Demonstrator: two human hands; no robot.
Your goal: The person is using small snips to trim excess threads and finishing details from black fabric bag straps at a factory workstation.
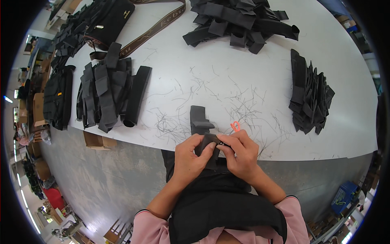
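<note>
Both hands meet at the table's near edge, over my lap. My left hand [190, 157] pinches a black fabric strip [198, 114], its thumb pressing on a folded part. The strip's far end lies on the table and has a raised flap; its near end hangs over the edge. My right hand [240, 153] is closed beside it, fingertips touching the strip. In its fingers is a small dark tool, apparently thread snips, mostly hidden, with an orange-red loop [235, 126] showing above the knuckles. Cut thread ends [248, 107] lie scattered around the strip.
Black strips are heaped at the far middle [239, 20], at left [107, 87] and at right [310, 97] on the white table [170, 81]. A black bag [109, 22] with a brown patterned strap [154, 28] lies far left. Below the table's left edge stands a cardboard box [99, 140].
</note>
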